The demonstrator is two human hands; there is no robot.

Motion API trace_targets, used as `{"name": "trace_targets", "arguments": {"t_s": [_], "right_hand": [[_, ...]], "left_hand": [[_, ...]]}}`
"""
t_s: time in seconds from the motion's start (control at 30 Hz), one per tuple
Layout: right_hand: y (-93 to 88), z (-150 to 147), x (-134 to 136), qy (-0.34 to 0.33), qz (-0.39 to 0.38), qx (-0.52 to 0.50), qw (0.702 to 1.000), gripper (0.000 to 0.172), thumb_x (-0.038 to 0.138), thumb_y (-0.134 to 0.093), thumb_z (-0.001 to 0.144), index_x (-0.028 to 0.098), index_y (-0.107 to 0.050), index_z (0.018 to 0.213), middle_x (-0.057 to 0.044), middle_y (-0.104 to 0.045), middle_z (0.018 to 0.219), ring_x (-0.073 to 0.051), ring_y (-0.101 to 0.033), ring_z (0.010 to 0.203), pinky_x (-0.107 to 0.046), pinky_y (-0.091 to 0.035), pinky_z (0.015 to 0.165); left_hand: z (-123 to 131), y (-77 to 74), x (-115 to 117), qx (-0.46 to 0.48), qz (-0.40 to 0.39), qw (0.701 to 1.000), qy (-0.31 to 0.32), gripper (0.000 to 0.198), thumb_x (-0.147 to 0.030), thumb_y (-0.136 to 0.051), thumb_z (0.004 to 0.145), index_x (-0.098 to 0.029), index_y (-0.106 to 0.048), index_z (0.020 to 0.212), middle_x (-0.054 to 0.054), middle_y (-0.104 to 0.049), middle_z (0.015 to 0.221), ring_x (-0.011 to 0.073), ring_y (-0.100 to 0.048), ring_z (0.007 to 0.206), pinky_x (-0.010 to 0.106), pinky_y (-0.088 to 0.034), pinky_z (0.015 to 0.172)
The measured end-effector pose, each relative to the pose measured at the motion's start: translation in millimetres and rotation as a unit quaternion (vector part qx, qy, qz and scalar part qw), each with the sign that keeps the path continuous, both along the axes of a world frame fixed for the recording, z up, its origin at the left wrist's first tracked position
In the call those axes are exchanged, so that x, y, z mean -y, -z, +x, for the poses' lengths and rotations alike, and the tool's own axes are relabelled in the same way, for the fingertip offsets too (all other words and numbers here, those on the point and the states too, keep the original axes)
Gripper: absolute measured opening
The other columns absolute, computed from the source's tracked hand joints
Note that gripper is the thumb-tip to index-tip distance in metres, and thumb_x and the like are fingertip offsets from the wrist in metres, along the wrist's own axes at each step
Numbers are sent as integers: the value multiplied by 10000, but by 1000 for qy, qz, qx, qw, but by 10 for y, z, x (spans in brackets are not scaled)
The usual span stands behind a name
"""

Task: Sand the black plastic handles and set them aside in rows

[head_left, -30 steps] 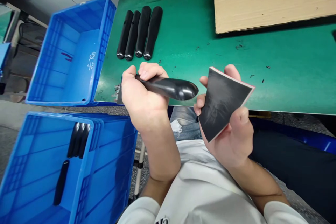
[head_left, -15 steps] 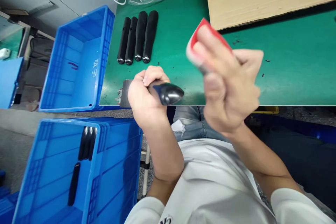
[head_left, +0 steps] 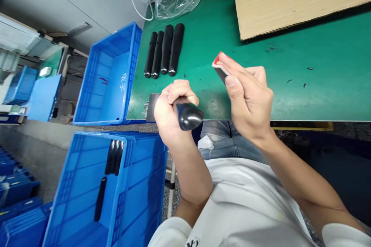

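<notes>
My left hand point(head_left: 171, 117) is wrapped round a black handle point(head_left: 189, 117), its glossy rounded end pointing out toward the right above the table's front edge. The rest of that handle is hidden in my fist. In my right hand point(head_left: 251, 102) a bent pad point(head_left: 222, 72), red with a pale layer and a dark grey face, is pinched between thumb and fingers. A gap separates the pad from the handle. Several similar black handles point(head_left: 164, 50) lie side by side on the green table point(head_left: 208, 46), just beyond my left hand.
A blue crate point(head_left: 111, 73) stands left of the table. Below it, another blue crate point(head_left: 142, 185) holds several black pieces point(head_left: 100, 198). Cardboard point(head_left: 290, 4) covers the back right; a clear plastic bag point(head_left: 179, 2) sits behind the handles. A grey plate point(head_left: 151, 108) lies at the front edge.
My right hand has come lower and the pad in it has tilted; its motion blur is gone. My left hand keeps the handle, now pointing more toward me. The view has shifted left.
</notes>
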State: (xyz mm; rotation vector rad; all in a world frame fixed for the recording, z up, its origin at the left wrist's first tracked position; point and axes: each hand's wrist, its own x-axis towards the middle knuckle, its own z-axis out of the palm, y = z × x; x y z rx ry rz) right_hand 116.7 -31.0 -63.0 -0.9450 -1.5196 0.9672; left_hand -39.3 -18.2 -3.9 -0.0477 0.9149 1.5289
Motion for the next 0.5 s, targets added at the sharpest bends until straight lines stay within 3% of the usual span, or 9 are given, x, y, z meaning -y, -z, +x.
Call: {"name": "trace_targets", "arguments": {"t_s": [0.1, 0.17, 0.37, 0.5], "right_hand": [[-45, 16, 36, 28, 108, 28, 993, 375, 316, -445, 1123, 382, -614, 1451, 39, -594, 1526, -299, -574, 1359, -583, -433, 1117], [-76, 42, 118, 20, 120, 24, 992, 399, 282, -459, 1121, 407, -579, 1480, 45, -588, 1531, -290, -590, 1355, -560, -455, 1081], [-107, 53, 225, 18, 134, -15, 991, 416, 224, -487, 1103, 377, -595, 1475, 22, -618, 1502, -291, -615, 1349, -519, -486, 1029], [-103, 73, 209, 9, 148, -85, 985, 399, 216, -490, 1093, 306, -632, 1454, -10, -641, 1475, -307, -649, 1310, -511, -508, 998]], "left_hand": [[-18, -3, 11, 78, 62, 994, -36, 373, 60, -260, 964, -243, -307, 753, -81, -390, 550, 29, -393, 410, 114, -377, 427], [-34, 9, 7, 95, 70, 992, -35, 383, 60, -256, 976, -239, -317, 745, -81, -398, 550, 25, -408, 411, 105, -384, 432], [-38, 67, -11, 29, 90, 995, -15, 424, 19, -263, 1039, -211, -406, 714, -62, -457, 563, 42, -439, 440, 114, -417, 475], [25, 104, -13, -44, 171, 984, -5, 328, -159, -391, 1101, -208, -643, 896, -6, -602, 654, 115, -576, 627, 183, -486, 570]]}}
